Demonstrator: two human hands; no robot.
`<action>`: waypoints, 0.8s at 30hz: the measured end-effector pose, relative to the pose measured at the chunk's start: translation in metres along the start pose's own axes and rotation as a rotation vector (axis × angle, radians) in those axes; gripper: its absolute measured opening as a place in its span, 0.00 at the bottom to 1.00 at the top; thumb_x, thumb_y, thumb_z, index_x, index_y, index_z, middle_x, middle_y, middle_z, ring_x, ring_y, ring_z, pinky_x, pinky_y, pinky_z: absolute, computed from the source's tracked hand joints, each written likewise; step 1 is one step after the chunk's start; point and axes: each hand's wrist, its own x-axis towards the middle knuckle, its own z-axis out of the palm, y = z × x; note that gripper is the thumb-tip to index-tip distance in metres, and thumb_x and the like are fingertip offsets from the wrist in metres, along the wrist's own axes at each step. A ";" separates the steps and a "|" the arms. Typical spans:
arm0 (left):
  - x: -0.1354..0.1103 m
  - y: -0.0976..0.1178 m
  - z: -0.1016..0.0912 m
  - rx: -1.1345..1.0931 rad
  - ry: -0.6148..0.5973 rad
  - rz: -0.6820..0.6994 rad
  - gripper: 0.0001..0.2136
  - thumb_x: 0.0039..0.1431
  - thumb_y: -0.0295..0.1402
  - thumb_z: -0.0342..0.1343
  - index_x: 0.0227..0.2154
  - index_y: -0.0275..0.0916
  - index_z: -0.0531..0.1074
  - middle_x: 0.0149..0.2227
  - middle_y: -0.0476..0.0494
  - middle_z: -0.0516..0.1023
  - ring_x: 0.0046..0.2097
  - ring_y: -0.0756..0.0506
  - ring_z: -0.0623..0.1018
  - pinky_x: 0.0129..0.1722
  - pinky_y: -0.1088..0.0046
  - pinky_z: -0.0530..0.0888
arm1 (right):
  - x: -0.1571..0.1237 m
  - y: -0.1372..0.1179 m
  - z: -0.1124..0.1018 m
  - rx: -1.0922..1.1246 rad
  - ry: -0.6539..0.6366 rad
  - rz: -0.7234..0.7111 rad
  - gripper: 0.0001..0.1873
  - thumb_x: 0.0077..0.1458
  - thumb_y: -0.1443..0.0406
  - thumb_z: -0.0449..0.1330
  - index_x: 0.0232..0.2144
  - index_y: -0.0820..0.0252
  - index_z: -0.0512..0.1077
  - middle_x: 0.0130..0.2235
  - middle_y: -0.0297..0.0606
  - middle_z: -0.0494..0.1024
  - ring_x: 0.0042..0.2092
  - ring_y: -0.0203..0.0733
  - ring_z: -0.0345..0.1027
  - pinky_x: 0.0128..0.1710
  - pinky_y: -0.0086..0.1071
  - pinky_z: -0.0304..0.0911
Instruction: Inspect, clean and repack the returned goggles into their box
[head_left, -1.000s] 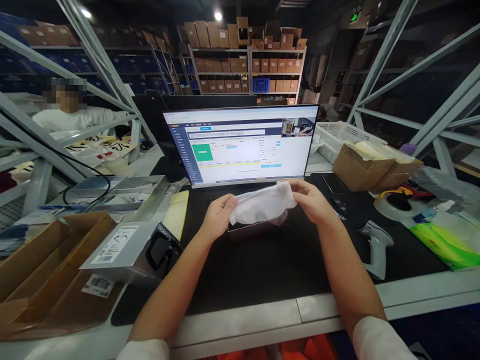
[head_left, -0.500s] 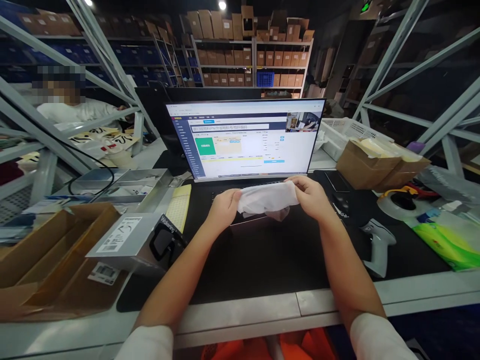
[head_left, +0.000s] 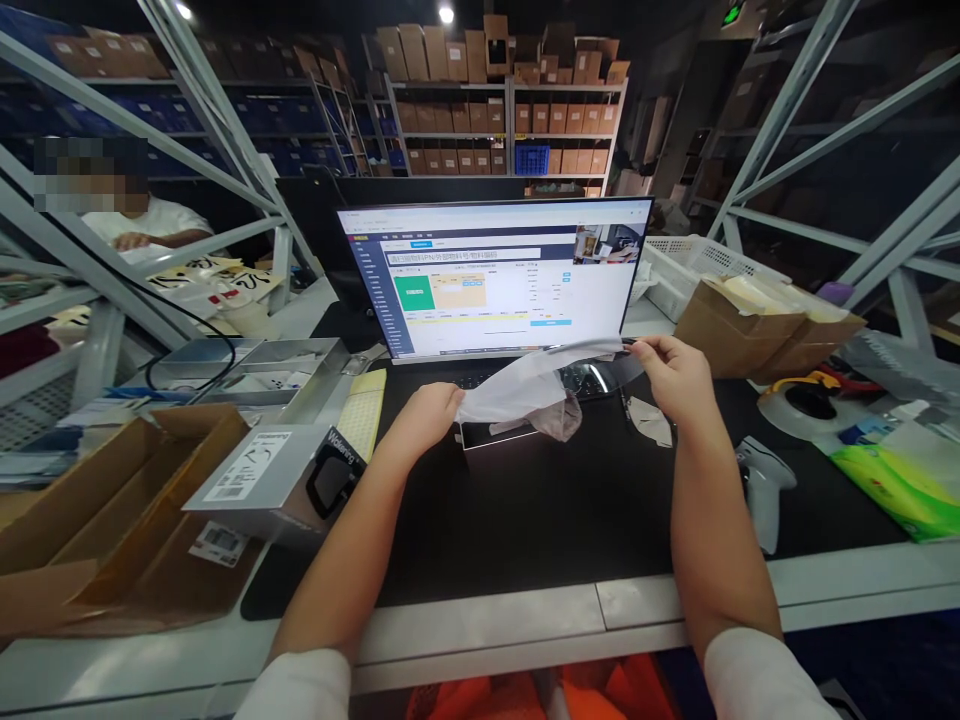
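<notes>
My left hand (head_left: 429, 418) is closed on the near-left end of a white cloth-like sleeve (head_left: 517, 385), stretched out above the desk. At its far end my right hand (head_left: 675, 375) pinches a dark, thin-edged, curved item (head_left: 626, 362) partly out of the sleeve; its kind is not clear. A small pale tag-like piece (head_left: 651, 422) shows below my right fingers. Under the sleeve stands a shallow dark box with a light rim (head_left: 502, 440), with crumpled greyish translucent wrap (head_left: 559, 412) above it. Most of the keyboard (head_left: 469, 381) is hidden behind the sleeve.
A monitor (head_left: 487, 290) stands behind my hands. To the left are a grey product box (head_left: 262, 485), an open carton (head_left: 112, 530) and a metal tray (head_left: 292, 375). A scanner (head_left: 765, 490), tape roll (head_left: 799, 405) and cartons (head_left: 739, 325) lie right. A co-worker (head_left: 161, 215) sits beyond the frame.
My right hand has moved right and away from my left, drawing the dark curved item partly out of the sleeve. The sleeve now slants up to the right. My left hand moved slightly left.
</notes>
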 end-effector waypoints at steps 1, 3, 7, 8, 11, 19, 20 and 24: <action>0.000 -0.003 0.003 0.019 -0.038 -0.001 0.16 0.65 0.35 0.46 0.25 0.39 0.74 0.30 0.38 0.79 0.35 0.39 0.77 0.36 0.67 0.69 | 0.001 0.002 -0.003 -0.019 0.028 0.014 0.16 0.54 0.53 0.61 0.31 0.59 0.79 0.27 0.36 0.78 0.30 0.43 0.68 0.32 0.35 0.59; 0.001 -0.005 0.011 0.054 -0.091 0.002 0.11 0.60 0.32 0.51 0.26 0.39 0.76 0.31 0.38 0.78 0.35 0.39 0.77 0.37 0.67 0.70 | 0.002 0.004 -0.008 -0.048 0.064 0.030 0.16 0.54 0.53 0.61 0.31 0.59 0.79 0.26 0.36 0.77 0.30 0.43 0.68 0.32 0.35 0.59; 0.002 0.007 0.027 0.088 -0.092 0.053 0.15 0.55 0.23 0.50 0.41 0.38 0.78 0.45 0.34 0.77 0.48 0.36 0.77 0.47 0.63 0.71 | 0.000 -0.001 -0.010 -0.037 0.057 0.019 0.16 0.55 0.52 0.61 0.31 0.58 0.79 0.27 0.36 0.78 0.30 0.43 0.68 0.33 0.35 0.58; 0.002 0.012 0.029 0.081 -0.102 0.079 0.17 0.56 0.23 0.48 0.43 0.38 0.77 0.47 0.35 0.76 0.50 0.37 0.76 0.49 0.64 0.71 | -0.001 -0.003 -0.009 -0.021 0.046 0.008 0.16 0.55 0.53 0.61 0.31 0.58 0.79 0.27 0.36 0.78 0.30 0.43 0.68 0.33 0.35 0.59; -0.002 0.024 0.031 0.039 -0.185 0.148 0.17 0.60 0.24 0.45 0.42 0.39 0.79 0.46 0.39 0.78 0.47 0.40 0.79 0.50 0.67 0.72 | -0.005 -0.009 -0.005 0.022 0.020 -0.035 0.15 0.56 0.54 0.60 0.32 0.58 0.79 0.29 0.36 0.79 0.31 0.42 0.68 0.33 0.35 0.59; -0.013 0.053 0.042 0.021 -0.417 0.142 0.28 0.67 0.51 0.44 0.59 0.37 0.71 0.56 0.33 0.77 0.54 0.32 0.78 0.51 0.60 0.72 | -0.010 -0.015 0.006 0.178 -0.043 -0.068 0.14 0.59 0.55 0.61 0.33 0.58 0.77 0.34 0.37 0.82 0.35 0.42 0.72 0.36 0.34 0.63; -0.011 0.054 0.045 0.017 -0.449 0.144 0.30 0.67 0.53 0.42 0.60 0.37 0.70 0.56 0.33 0.78 0.54 0.33 0.78 0.51 0.61 0.73 | -0.011 -0.015 0.007 0.201 -0.059 -0.062 0.13 0.59 0.55 0.61 0.33 0.59 0.77 0.34 0.37 0.82 0.35 0.42 0.73 0.36 0.34 0.63; -0.001 0.057 0.053 0.011 -0.498 0.145 0.32 0.70 0.52 0.31 0.46 0.39 0.79 0.47 0.36 0.82 0.47 0.36 0.81 0.45 0.64 0.74 | -0.013 -0.016 0.013 0.246 -0.111 -0.052 0.14 0.59 0.54 0.61 0.34 0.58 0.78 0.35 0.38 0.83 0.37 0.43 0.74 0.38 0.34 0.64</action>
